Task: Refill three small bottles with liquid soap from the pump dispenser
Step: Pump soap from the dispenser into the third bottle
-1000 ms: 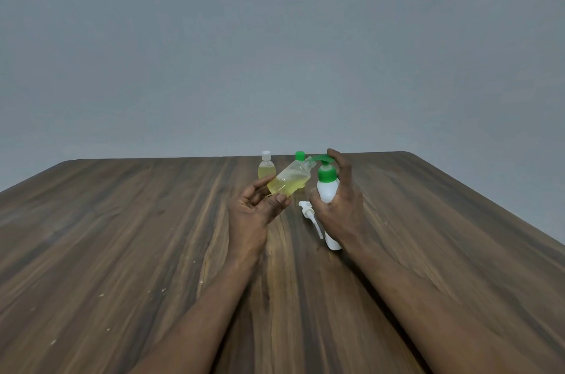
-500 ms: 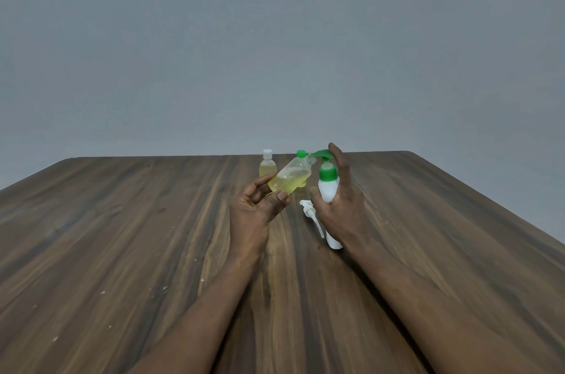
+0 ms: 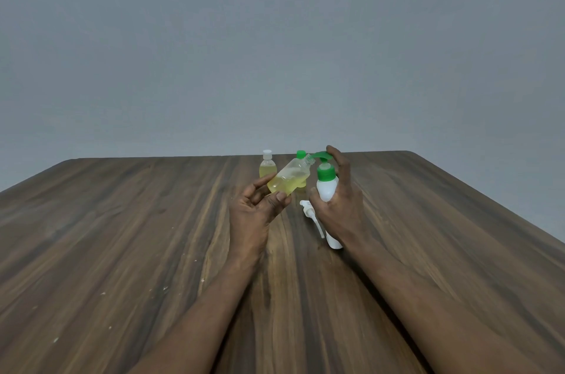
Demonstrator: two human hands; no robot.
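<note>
Streaked wood table (image 3: 122, 236), clear bottle (image 3: 289, 179), white dispenser (image 3: 326, 188)

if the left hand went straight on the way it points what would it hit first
Probably the green-capped bottle standing behind the tilted bottle that the left hand holds, though depth is unclear.

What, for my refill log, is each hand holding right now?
Left hand: holds the tilted small bottle.
Right hand: grips the white pump dispenser, forefinger on its green pump head.

Dark wood-grain table (image 3: 122, 236); plain grey wall (image 3: 275, 37), possibly painted; even light.
</note>
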